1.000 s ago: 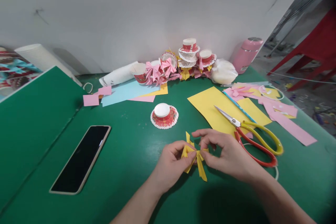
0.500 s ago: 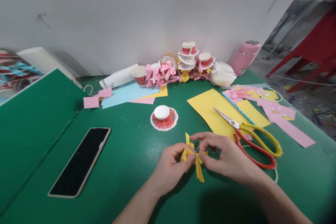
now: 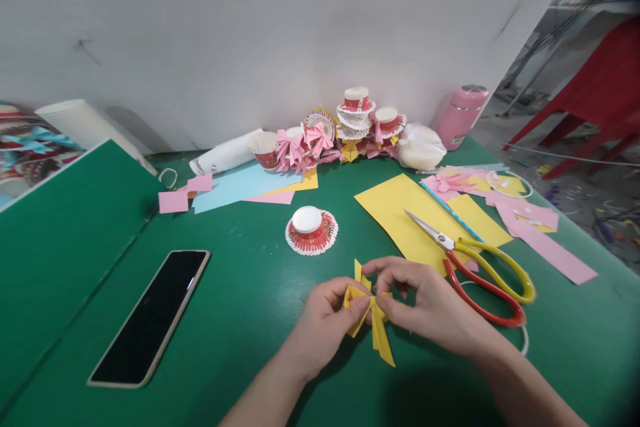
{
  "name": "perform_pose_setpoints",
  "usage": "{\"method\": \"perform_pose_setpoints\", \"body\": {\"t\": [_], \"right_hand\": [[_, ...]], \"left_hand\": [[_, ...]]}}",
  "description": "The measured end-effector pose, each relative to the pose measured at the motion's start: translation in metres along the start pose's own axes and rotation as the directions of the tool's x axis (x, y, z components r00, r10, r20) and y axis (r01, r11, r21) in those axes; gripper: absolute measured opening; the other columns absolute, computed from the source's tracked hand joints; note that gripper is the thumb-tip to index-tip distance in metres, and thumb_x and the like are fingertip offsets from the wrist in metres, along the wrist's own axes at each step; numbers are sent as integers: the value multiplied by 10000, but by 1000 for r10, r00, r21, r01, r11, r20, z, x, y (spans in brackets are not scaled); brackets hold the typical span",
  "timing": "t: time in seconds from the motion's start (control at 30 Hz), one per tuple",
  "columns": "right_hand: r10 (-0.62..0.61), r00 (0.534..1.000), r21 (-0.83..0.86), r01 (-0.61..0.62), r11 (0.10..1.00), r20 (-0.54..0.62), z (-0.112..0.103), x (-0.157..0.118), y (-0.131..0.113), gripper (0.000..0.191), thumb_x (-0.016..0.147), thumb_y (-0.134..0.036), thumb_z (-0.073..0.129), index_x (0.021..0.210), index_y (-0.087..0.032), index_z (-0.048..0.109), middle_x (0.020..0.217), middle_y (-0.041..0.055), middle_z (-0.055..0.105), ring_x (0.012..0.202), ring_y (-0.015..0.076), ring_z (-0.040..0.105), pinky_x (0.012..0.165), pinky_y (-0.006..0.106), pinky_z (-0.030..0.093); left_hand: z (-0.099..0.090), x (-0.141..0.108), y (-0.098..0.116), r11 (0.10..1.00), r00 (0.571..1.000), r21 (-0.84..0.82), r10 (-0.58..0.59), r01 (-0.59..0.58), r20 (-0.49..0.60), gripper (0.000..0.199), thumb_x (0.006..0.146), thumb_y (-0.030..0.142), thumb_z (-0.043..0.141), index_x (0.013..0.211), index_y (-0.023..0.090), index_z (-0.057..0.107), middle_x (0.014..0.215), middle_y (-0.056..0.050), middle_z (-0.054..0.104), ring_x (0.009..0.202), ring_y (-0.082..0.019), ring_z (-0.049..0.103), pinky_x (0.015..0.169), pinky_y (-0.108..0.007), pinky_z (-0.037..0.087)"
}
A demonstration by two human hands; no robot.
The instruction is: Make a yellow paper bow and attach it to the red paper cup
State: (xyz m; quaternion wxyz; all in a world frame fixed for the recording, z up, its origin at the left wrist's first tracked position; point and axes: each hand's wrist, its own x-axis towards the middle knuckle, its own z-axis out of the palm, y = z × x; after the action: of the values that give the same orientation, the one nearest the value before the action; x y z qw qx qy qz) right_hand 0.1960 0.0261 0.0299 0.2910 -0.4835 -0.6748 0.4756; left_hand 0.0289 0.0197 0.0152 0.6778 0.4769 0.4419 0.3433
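A folded yellow paper bow (image 3: pixel 381 337) with pleated tails is held between my hands above the green table. My left hand (image 3: pixel 327 320) pinches its left loop near the middle, thumb on top. On the other side, my right hand (image 3: pixel 417 300) has thumb and fingertips closed on the right loop, with the index finger at the upper tail. Part of the bow's centre is hidden by my fingers. Just beyond my hands, a small hat made from a red and white paper cup (image 3: pixel 309 230) rests with its fringed brim flat on the table.
Right of my hands lie large scissors (image 3: pixel 483 273), partly on yellow paper (image 3: pixel 395 207), beside a blue pencil-like stick (image 3: pixel 453 212). A phone (image 3: pixel 150 320) lies at left. Finished cup hats (image 3: pixel 356 113), a bag (image 3: pixel 423 147) and a pink bottle (image 3: pixel 460 117) stand along the wall.
My right fingers have closed in on the bow's right loop. The lower tail has spread and swung slightly right. The whole view has shifted a little.
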Motion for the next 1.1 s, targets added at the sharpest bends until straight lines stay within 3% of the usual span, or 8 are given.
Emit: {"method": "perform_pose_setpoints", "body": {"t": [0.2, 0.5, 0.73, 0.93, 1.1], "right_hand": [[40, 999, 36, -41, 999, 16, -1, 0, 0, 123, 713, -176, 541, 594, -189, 509, 1049, 55, 617, 942, 190, 584, 699, 259, 423], [76, 997, 92, -75, 993, -2, 4, 0, 4, 124, 707, -197, 549, 591, -184, 508, 1043, 73, 614, 935, 199, 583, 697, 274, 422], [17, 998, 96, -11, 995, -63, 8, 0, 4, 104, 723, -161, 535, 638, -193, 484, 931, 43, 622, 927, 179, 564, 642, 229, 420], [10, 995, -8, -11, 1000, -96, 8, -2, 3, 56, 751, -193, 514, 803, -194, 534, 717, -12, 545, 629, 118, 497, 532, 209, 395], [8, 997, -65, -13, 998, -73, 7, -4, 3, 105, 782, -243, 499, 700, -185, 526, 637, -17, 507, 577, 116, 449, 518, 217, 377]], "left_hand": [[1, 0, -2, 998, 1000, -61, -24, 25, 8, 219, 740, 336, 609, 685, 124, 596, 588, 20, 521, 541, -65, 407, 517, -179, 316], [0, -1, 1, 999, 1000, 43, 16, -17, 8, 218, 755, 332, 588, 688, 125, 592, 584, 32, 463, 536, -67, 356, 498, -189, 282], [1, 1, -3, 999, 998, -43, -11, 8, -57, 228, 705, 350, 637, 691, 126, 601, 602, 21, 513, 556, -71, 410, 526, -192, 326], [2, 0, 0, 994, 998, -110, -28, 22, -49, 239, 661, 351, 677, 685, 121, 617, 588, 15, 549, 547, -70, 446, 532, -194, 344], [2, -1, 4, 996, 999, -93, -16, 12, -44, 222, 661, 344, 674, 702, 130, 631, 559, 32, 524, 511, -66, 409, 501, -198, 320]]}}
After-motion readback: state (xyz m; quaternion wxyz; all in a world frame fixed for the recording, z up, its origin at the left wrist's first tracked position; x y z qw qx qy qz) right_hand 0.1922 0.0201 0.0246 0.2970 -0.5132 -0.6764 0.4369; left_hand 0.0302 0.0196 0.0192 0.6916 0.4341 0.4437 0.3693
